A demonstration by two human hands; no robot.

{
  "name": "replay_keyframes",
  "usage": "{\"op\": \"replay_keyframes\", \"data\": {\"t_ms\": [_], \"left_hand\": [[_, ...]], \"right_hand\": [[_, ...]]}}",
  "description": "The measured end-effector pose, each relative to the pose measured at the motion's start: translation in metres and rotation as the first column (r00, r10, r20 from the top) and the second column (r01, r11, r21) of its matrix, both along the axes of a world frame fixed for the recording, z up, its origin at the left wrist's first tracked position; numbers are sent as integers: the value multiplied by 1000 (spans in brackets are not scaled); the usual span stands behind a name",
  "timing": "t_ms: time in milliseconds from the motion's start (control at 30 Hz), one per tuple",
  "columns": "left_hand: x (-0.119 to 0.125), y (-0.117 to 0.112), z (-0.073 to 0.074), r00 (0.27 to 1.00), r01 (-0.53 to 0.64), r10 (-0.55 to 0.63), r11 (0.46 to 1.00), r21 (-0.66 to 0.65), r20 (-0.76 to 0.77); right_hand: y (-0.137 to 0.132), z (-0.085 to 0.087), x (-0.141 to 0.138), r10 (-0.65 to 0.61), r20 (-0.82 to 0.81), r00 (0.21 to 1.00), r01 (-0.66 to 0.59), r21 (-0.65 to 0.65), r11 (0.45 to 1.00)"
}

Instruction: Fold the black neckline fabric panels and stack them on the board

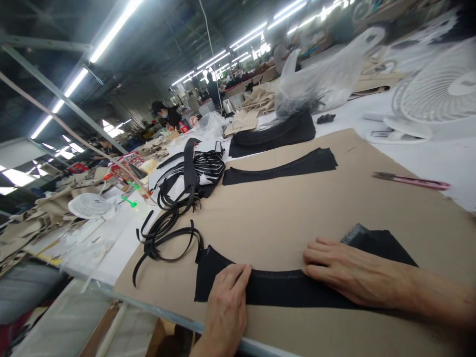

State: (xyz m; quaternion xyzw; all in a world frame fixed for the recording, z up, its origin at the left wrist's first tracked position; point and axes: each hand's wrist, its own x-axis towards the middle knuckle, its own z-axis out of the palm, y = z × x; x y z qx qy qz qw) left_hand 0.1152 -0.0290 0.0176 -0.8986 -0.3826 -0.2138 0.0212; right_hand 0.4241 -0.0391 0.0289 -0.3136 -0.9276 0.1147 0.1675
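Note:
A curved black fabric piece [277, 290] lies along the near side of a brown board, with a narrow strip along its concave upper edge. My left hand [227, 300] presses on its left part, thumb and fingers closed together at that edge. Farther right, my right hand [340, 267] has its fingers curled onto the same edge, and my forearm covers some of the cloth. Behind this hand a corner of the piece is turned up, showing a greyer face [355, 234]. A similar black piece [280, 166] lies flat farther back, with a stack of black pieces [273, 134] beyond it.
Black straps [163, 235] and striped black material [206, 166] lie heaped at the board's [275, 213] left. Pink-handled snips [412, 181] rest on the right. White fans [437, 94] stand on the table, one near a clear plastic bag [320, 82]. The table edge [171, 317] runs along the front.

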Motion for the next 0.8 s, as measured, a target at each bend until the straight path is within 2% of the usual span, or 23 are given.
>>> {"op": "replay_keyframes", "data": {"t_ms": [100,167,267,400,500,567,700,800], "left_hand": [[-13,4,-2,987,84,-78,996,38,-140],[-16,4,-1,985,70,-63,997,42,-163],[-10,0,3,988,16,-11,999,30,-156],[1,-3,2,966,76,-69,997,16,-251],[-2,-3,-1,958,77,-78,997,-15,-276],[-8,-3,-3,961,42,-45,999,-15,-273],[-20,-1,-12,949,-85,104,993,77,-297],[-25,1,-21,945,-89,110,993,81,-309]], "right_hand": [[0,1,0,1,27,1000,-1,-7,1000],[0,1,0,-1,35,999,2,-8,1000],[0,2,-1,-7,24,1000,7,-1,1000],[-1,4,-1,-11,45,999,10,8,1000],[-3,2,-1,-15,30,999,16,-5,1000],[-4,0,-1,-25,14,1000,25,-21,999],[-4,-2,-1,-35,29,999,36,-30,999],[-5,0,-2,-44,37,998,45,-21,999]]}}
